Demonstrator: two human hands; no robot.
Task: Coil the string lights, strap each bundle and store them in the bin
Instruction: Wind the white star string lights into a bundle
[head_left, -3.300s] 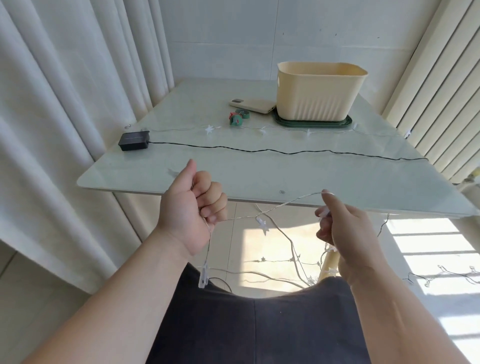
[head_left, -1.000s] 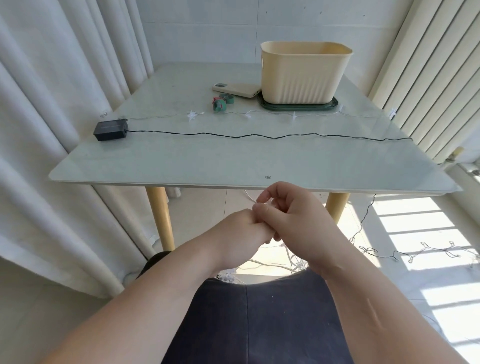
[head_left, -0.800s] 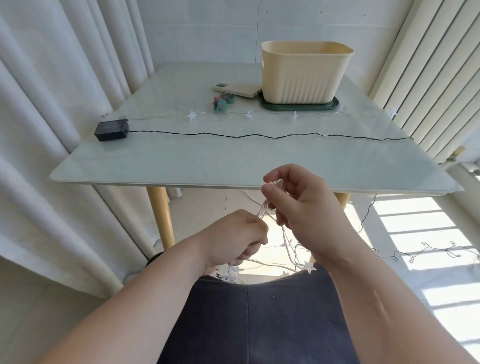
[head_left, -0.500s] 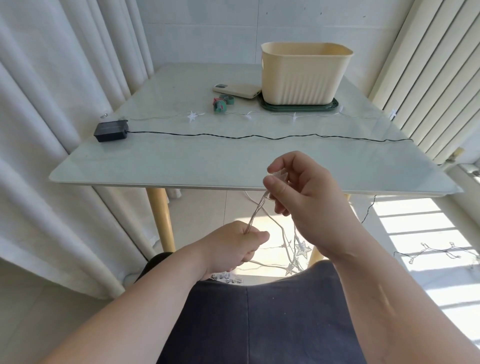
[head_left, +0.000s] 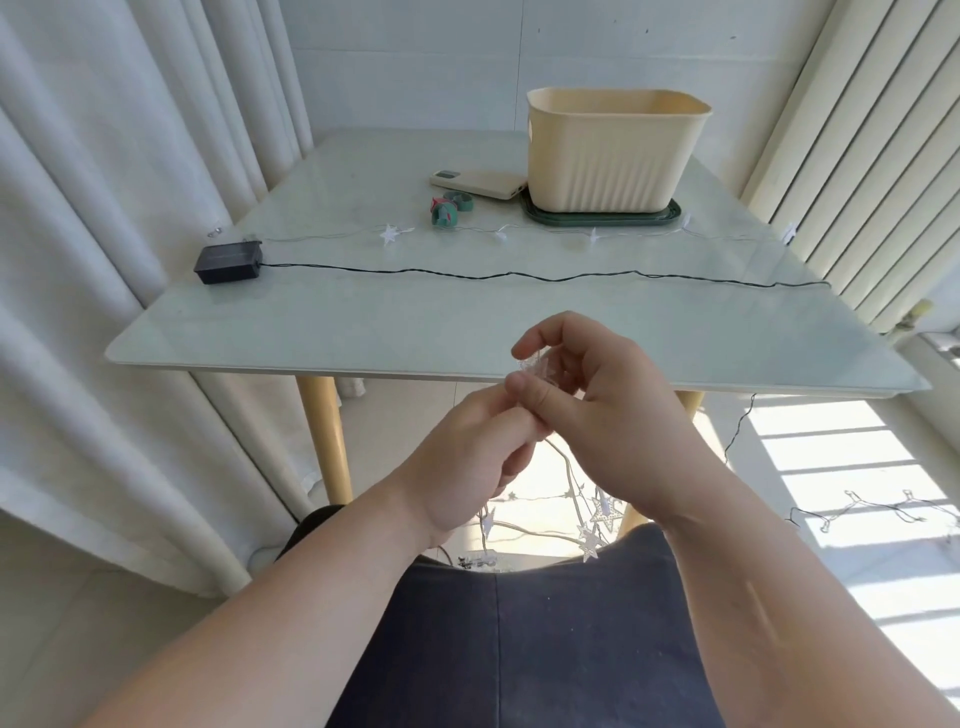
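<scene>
Both hands meet just below the table's near edge. My right hand (head_left: 597, 415) pinches a small bunch of clear star string lights (head_left: 597, 525) between thumb and fingers. My left hand (head_left: 467, 467) grips the same wire right under it, fingertips touching the right hand. Star lights dangle beneath the hands toward the floor. A cream bin (head_left: 613, 150) stands on a green lid (head_left: 670, 215) at the table's far side. Rolled straps (head_left: 449, 205) lie left of the bin.
A black battery box (head_left: 228, 262) with a dark wire (head_left: 519, 275) crosses the glass table (head_left: 363, 322). A second star strand (head_left: 389, 235) lies behind it, beside a cream power bank (head_left: 478, 183). More wire trails on the floor (head_left: 878, 512) at right. Curtains hang left, blinds right.
My left hand has risen to meet my right hand again, and the stretch of wire between them has closed up. The right hand dropped slightly.
</scene>
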